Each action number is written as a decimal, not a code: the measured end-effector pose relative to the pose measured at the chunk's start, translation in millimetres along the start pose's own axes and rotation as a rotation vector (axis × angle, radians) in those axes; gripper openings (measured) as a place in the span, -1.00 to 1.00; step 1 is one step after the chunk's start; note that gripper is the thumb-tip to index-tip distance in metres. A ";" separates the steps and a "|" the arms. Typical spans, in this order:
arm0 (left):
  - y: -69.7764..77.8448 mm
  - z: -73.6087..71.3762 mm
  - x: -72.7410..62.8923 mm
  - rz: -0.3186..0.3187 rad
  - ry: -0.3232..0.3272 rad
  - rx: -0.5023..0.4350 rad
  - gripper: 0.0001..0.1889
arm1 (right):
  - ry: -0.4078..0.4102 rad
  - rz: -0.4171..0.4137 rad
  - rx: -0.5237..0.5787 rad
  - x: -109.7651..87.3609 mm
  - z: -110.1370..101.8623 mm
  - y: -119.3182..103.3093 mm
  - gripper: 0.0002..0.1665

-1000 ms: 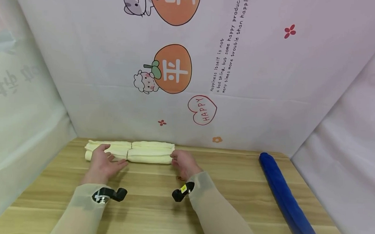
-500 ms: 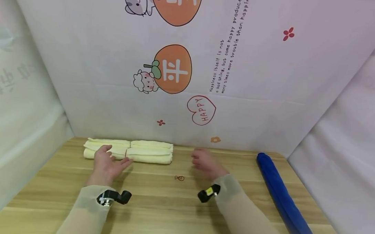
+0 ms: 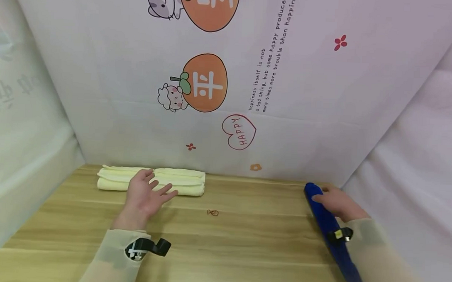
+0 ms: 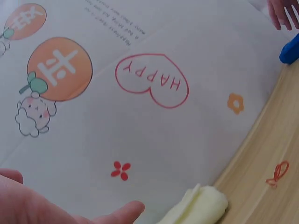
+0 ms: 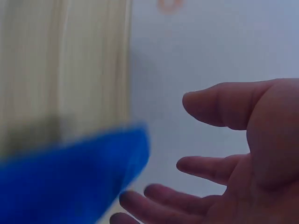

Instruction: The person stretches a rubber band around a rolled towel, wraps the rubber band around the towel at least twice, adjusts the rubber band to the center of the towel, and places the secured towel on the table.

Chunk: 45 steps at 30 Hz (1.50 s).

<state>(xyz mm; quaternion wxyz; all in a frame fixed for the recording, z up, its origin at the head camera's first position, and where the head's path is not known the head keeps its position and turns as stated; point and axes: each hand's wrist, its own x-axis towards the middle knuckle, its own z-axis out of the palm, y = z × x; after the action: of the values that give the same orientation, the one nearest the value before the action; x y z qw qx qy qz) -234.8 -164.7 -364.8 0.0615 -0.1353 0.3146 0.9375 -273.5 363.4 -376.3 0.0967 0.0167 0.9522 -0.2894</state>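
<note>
Pale yellow rolled cloths (image 3: pixel 187 183) lie side by side at the back left of the table, against the wall. My left hand (image 3: pixel 145 196) hovers in front of them with its palm turned up and fingers loosely spread, holding nothing and hiding part of them. At the right, a long dark blue rolled cloth (image 3: pixel 324 219) lies slanted towards me. Over its far end is my right hand (image 3: pixel 337 201). In the right wrist view, that hand's thumb and fingers are spread beside the blurred blue roll (image 5: pixel 79 172); whether a fingertip touches it I cannot tell.
A small tangled reddish-brown band (image 3: pixel 212 213) lies on the wooden table (image 3: pixel 245 241) between the hands. Behind stands a white printed sheet (image 3: pixel 285 147) like a wall, and white cloth sides (image 3: pixel 427 164) rise left and right.
My right hand has left the right end of the yellow cloths and swung across to the blue roll. The left hand has shifted slightly right, its fingers spreading more.
</note>
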 end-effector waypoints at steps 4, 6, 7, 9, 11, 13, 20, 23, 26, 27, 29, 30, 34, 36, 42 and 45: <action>-2.9 7.7 -5.7 0.019 -0.002 0.026 -0.25 | -0.119 0.162 0.164 -3.3 -16.6 42.0 -0.08; -4.3 10.0 -7.9 0.028 -0.003 0.037 -0.26 | -0.158 0.206 0.189 -4.8 -17.2 57.4 -0.23; -4.9 10.6 -8.8 0.031 -0.004 0.041 -0.27 | -0.179 0.221 0.202 -5.4 -16.3 63.2 -0.31; -5.9 11.2 -9.8 0.041 -0.007 0.048 -0.26 | -0.216 0.237 0.226 -5.3 -12.7 71.3 -0.43; -6.7 10.7 -10.7 0.048 -0.013 0.052 -0.23 | -0.238 0.243 0.229 -4.1 -8.6 74.6 -0.46; -7.6 9.3 -11.5 0.053 -0.017 0.059 -0.20 | -0.243 0.242 0.232 -3.5 -3.7 74.5 -0.40; -14.3 7.7 -11.6 0.041 -0.025 0.059 -0.15 | -0.228 0.201 0.117 1.0 7.6 61.4 0.05; -17.5 10.2 -10.3 0.040 -0.038 0.067 -0.15 | -0.195 0.171 0.028 4.5 9.5 53.8 0.02; -19.8 12.9 -9.0 0.039 -0.045 0.068 -0.15 | -0.172 0.117 -0.085 10.2 12.0 45.7 -0.04; -20.7 13.7 -8.6 0.038 -0.048 0.069 -0.15 | -0.169 0.102 -0.126 12.1 12.8 42.4 -0.06; -22.4 15.9 -7.8 0.035 -0.055 0.065 -0.15 | -0.163 0.061 -0.196 15.1 14.7 35.1 -0.09; -23.4 17.2 -7.4 0.032 -0.060 0.062 -0.15 | -0.153 0.049 -0.219 16.7 15.6 32.2 -0.08; -30.2 21.3 -9.0 0.026 -0.085 0.059 -0.16 | -0.116 0.029 -0.148 19.8 23.2 24.4 -0.01; -34.3 23.5 -10.9 0.025 -0.097 0.060 -0.20 | -0.118 0.043 -0.045 21.0 26.4 21.8 0.09; -45.3 30.5 -17.4 0.042 -0.136 0.098 -0.38 | -0.157 0.053 0.145 13.9 31.0 0.6 0.22; -50.0 34.5 -21.1 0.051 -0.152 0.129 -0.42 | -0.157 0.017 0.192 6.4 32.3 -15.7 0.22</action>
<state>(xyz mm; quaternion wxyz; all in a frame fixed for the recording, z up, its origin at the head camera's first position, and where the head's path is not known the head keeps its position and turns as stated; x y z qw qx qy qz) -212.1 -104.6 -361.0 0.0698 -0.0513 0.3719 0.9242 -275.5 332.3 -395.3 0.1713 0.0112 0.9094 -0.3788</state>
